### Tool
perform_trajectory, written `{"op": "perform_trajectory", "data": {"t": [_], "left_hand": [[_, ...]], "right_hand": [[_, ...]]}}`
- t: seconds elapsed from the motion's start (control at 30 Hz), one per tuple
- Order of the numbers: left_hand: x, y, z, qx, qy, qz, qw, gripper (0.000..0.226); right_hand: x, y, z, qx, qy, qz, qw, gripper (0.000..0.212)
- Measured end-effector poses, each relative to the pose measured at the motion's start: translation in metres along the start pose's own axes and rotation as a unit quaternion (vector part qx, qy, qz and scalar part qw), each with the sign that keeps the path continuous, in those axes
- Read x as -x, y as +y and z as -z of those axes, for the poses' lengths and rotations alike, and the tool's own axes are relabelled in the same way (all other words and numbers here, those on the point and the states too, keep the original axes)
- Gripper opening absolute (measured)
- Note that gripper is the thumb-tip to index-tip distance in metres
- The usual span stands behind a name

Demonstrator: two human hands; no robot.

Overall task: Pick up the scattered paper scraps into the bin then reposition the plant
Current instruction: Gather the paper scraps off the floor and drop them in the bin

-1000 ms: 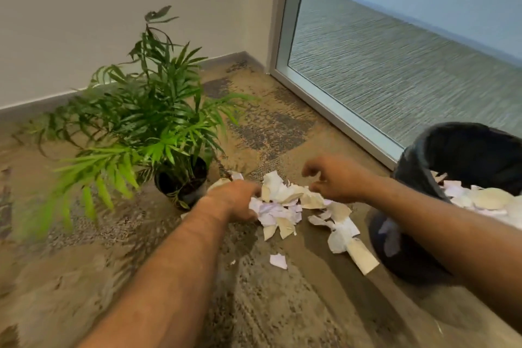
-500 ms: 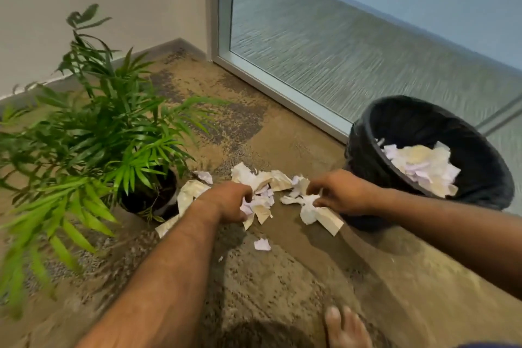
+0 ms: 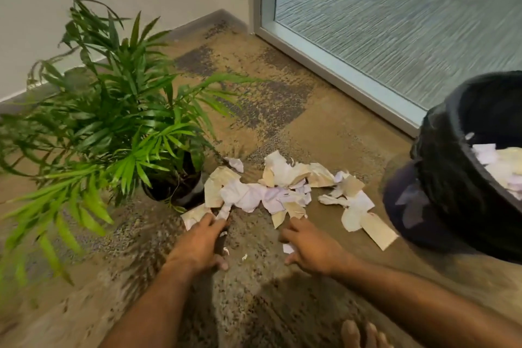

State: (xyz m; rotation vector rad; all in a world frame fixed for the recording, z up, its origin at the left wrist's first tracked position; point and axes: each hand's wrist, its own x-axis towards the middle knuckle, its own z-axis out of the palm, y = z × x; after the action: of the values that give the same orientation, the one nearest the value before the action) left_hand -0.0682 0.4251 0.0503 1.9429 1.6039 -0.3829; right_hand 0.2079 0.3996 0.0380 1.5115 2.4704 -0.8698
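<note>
A heap of white and cream paper scraps (image 3: 271, 189) lies on the carpet between a potted palm (image 3: 118, 110) in a black pot (image 3: 175, 186) on the left and a black bin (image 3: 463, 175) on the right. The bin is tilted toward me and holds several scraps (image 3: 500, 161). My left hand (image 3: 200, 243) lies flat on the carpet, fingertips touching the near left scraps. My right hand (image 3: 308, 248) rests palm down at the heap's near edge, over a small white scrap (image 3: 288, 248). Neither hand visibly holds paper.
A glass panel in a metal frame (image 3: 339, 65) runs along the far right. A white wall with grey baseboard (image 3: 197, 22) stands behind the plant. Toes of a bare foot (image 3: 364, 333) show at the bottom edge. Tiny paper bits (image 3: 244, 256) lie between my hands.
Both hands have drawn back from the middle of the heap to its near edge and spread flat. The view has shifted, so the bin now sits further right.
</note>
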Motion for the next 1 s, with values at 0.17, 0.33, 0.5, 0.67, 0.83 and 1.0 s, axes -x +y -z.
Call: {"op": "perform_trajectory", "data": {"t": [0.17, 0.33, 0.5, 0.67, 0.83, 1.0], "left_hand": [[-0.002, -0.003, -0.022, 0.123, 0.088, 0.005, 0.989, 0.061], [-0.003, -0.009, -0.037, 0.199, 0.187, 0.024, 0.962, 0.021], [-0.008, -0.005, -0.040, 0.198, 0.201, 0.039, 0.959, 0.016], [-0.005, -0.004, -0.041, 0.252, 0.225, 0.057, 0.940, 0.019], [0.009, -0.005, -0.056, 0.602, 0.323, 0.191, 0.705, 0.018], [0.019, -0.013, -0.056, 0.809, 0.335, 0.207, 0.437, 0.034]], "right_hand": [[-0.003, 0.008, -0.015, -0.086, 0.037, 0.022, 0.995, 0.012], [-0.011, -0.011, -0.021, -0.221, 0.083, 0.024, 0.971, 0.033], [-0.033, -0.035, -0.029, -0.119, 0.077, 0.078, 0.987, 0.030], [-0.043, -0.047, -0.030, -0.070, 0.124, 0.120, 0.982, 0.023], [-0.044, -0.045, -0.043, -0.046, 0.188, 0.159, 0.968, 0.026], [-0.053, -0.051, -0.038, -0.061, 0.087, 0.125, 0.986, 0.018]]}}
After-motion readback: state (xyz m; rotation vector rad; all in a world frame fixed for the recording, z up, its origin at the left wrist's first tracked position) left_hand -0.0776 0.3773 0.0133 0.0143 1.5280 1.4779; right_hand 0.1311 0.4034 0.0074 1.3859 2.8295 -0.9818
